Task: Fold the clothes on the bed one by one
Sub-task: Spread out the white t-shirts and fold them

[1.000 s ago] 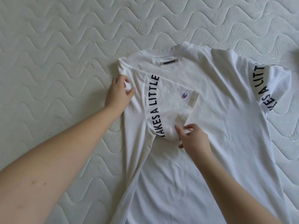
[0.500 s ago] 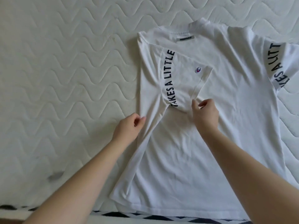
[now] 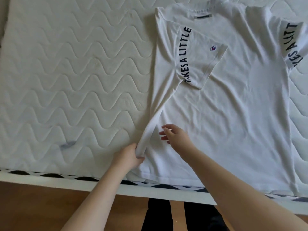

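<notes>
A white T-shirt (image 3: pixel 233 114) with black lettering on its sleeves lies spread on the bed, collar away from me. Its left sleeve (image 3: pixel 198 55) is folded in over the body; the right sleeve (image 3: pixel 293 45) still sticks out at the right edge. My left hand (image 3: pixel 130 155) grips the raised left side edge of the shirt near the hem. My right hand (image 3: pixel 173 135) hovers just beside it over the shirt's lower left, fingers loosely curled, holding nothing that I can see.
The quilted white mattress (image 3: pixel 66 80) has a small dark stain (image 3: pixel 67 145) near its front edge. A black-and-white patterned border (image 3: pixel 55 175) runs along that edge. Below it are wooden floor (image 3: pixel 33 205) and my dark-clad legs (image 3: pixel 180 215).
Both hands have come down the shirt from the folded sleeve toward the hem. My left hand now grips the side edge low down; my right hand let go of the sleeve.
</notes>
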### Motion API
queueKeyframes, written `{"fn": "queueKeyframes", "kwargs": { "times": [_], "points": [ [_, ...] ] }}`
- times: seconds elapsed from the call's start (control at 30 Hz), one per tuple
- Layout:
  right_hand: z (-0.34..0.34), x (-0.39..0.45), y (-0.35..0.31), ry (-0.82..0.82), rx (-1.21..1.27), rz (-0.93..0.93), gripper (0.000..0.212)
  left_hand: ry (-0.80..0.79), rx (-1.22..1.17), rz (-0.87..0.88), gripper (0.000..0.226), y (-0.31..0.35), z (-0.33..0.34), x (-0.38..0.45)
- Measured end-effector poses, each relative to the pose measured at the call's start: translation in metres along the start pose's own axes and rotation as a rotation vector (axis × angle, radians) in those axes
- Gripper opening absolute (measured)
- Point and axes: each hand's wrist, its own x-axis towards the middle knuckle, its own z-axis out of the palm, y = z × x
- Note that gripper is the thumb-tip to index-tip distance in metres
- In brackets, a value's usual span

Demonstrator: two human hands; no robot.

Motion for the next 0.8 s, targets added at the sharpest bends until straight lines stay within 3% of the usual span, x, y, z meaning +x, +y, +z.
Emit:
{"fn": "queueKeyframes", "kwargs": {
  "times": [0.17,0.33,0.5,0.6,0.67,0.8],
  "points": [
    [0.024,-0.029,0.017,-0.021,0.130,0.060,0.025,-0.017,-0.230,0.153,0.018,-0.001,0.005,-0.032],
    [0.021,-0.056,0.023,0.041,0.268,0.096,0.028,-0.059,-0.237,0.320,0.040,0.046,0.028,-0.063],
    [-0.006,-0.064,0.041,0.269,0.002,0.088,0.020,-0.084,-0.149,0.427,0.032,0.073,0.048,-0.073],
    [-0.016,-0.063,0.062,0.286,-0.090,0.120,0.020,0.065,-0.158,0.441,0.026,0.055,0.057,-0.066],
    [-0.019,-0.063,0.078,0.270,-0.201,0.139,0.021,0.196,-0.041,0.454,0.034,0.035,0.067,-0.060],
    [-0.020,-0.067,0.095,0.195,-0.309,0.122,0.019,0.183,0.094,0.438,0.074,0.010,0.093,-0.061]
  ]
}}
